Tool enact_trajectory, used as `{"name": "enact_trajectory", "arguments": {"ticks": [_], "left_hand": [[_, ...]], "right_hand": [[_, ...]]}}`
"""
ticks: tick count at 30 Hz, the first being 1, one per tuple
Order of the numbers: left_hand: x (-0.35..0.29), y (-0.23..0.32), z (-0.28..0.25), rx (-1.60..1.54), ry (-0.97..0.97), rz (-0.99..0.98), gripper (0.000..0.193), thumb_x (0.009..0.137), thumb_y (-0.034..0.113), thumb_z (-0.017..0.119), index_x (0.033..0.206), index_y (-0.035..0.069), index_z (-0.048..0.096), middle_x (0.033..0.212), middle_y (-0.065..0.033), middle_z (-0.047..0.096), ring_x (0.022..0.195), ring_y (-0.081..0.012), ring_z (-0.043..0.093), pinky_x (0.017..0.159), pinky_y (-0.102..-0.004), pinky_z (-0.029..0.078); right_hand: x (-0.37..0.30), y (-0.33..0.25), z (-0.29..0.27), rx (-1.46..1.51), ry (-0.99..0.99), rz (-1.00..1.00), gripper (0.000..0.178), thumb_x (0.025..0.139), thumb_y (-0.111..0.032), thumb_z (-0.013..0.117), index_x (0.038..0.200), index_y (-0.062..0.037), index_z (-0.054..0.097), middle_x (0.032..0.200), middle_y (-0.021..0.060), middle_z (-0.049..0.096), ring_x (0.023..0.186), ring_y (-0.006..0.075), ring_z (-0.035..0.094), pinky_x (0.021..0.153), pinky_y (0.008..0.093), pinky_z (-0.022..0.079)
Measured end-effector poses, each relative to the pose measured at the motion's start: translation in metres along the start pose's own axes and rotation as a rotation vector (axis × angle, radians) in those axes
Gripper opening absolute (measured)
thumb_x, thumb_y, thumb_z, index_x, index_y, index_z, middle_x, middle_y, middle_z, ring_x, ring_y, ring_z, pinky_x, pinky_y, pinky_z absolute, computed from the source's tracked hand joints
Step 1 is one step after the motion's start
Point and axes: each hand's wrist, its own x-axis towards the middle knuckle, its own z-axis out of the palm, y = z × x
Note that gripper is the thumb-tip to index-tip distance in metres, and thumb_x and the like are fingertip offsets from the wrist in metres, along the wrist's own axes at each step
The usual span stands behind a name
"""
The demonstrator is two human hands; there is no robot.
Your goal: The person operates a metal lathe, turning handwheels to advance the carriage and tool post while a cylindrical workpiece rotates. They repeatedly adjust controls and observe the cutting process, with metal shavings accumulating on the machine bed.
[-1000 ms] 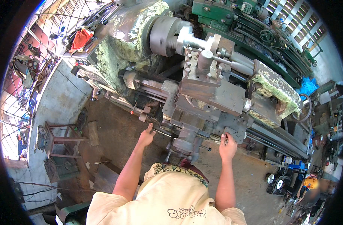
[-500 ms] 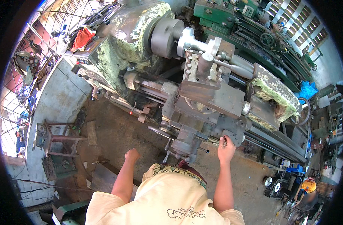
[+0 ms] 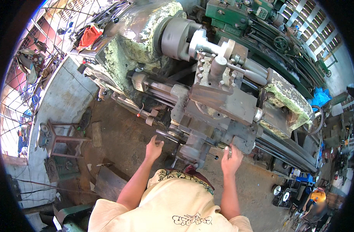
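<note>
While the left hand (image 3: 153,147) hovers, right fingers (image 3: 228,151) touch the carriage handwheel (image 3: 239,144).

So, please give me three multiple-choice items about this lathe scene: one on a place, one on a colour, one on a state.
1. Where is the right hand?
A. on a handle at the front of the lathe carriage
B. on the red cloth
C. on the wooden stool

2. What colour is the cloth lying at the upper left, beside the lathe's headstock?
A. blue
B. red
C. white

3. How is the left hand?
A. closed around a hammer
B. flat on the floor
C. empty, fingers loosely curled, just short of the handwheel

Answers:
1. A, the hand rests at the carriage's front edge.
2. B, the cloth is plainly red.
3. C, nothing lies in the palm.
</note>
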Motion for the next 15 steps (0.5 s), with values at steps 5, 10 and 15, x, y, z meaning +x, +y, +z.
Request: {"name": "enact_trajectory", "arguments": {"ticks": [5,10,15], "left_hand": [[0.014,0.032,0.012,0.054,0.031,0.021,0.067,0.086,0.033,0.067,0.137,-0.007,0.047,0.105,-0.02,0.071,0.103,-0.0344,0.068,0.092,-0.0388,0.05],[0.024,0.041,0.015,0.118,0.029,-0.021,0.063,0.085,0.033,0.069,0.131,-0.008,0.054,0.1,-0.0213,0.071,0.102,-0.0338,0.068,0.09,-0.0384,0.051],[0.022,0.041,0.013,0.07,0.02,-0.026,0.06,0.084,0.031,0.069,0.129,-0.007,0.056,0.095,-0.0211,0.071,0.097,-0.0335,0.069,0.086,-0.0375,0.052]], "right_hand": [[-0.043,0.006,0.012,0.426,-0.216,-0.006,0.05,0.101,-0.032,0.048,0.07,0.004,0.063,0.1,0.0189,0.072,0.088,0.0346,0.067,0.083,0.0438,0.05],[-0.076,0.071,0.061,0.562,-0.65,0.558,0.055,0.105,-0.039,0.032,0.086,0.001,0.066,0.097,0.0143,0.073,0.073,0.0256,0.068,0.067,0.0387,0.052],[-0.102,0.129,0.121,0.664,-0.59,1.027,0.035,0.102,-0.034,0.044,0.123,-0.0083,0.055,0.106,0.0104,0.068,0.073,0.0187,0.065,0.059,0.0333,0.05]]}}
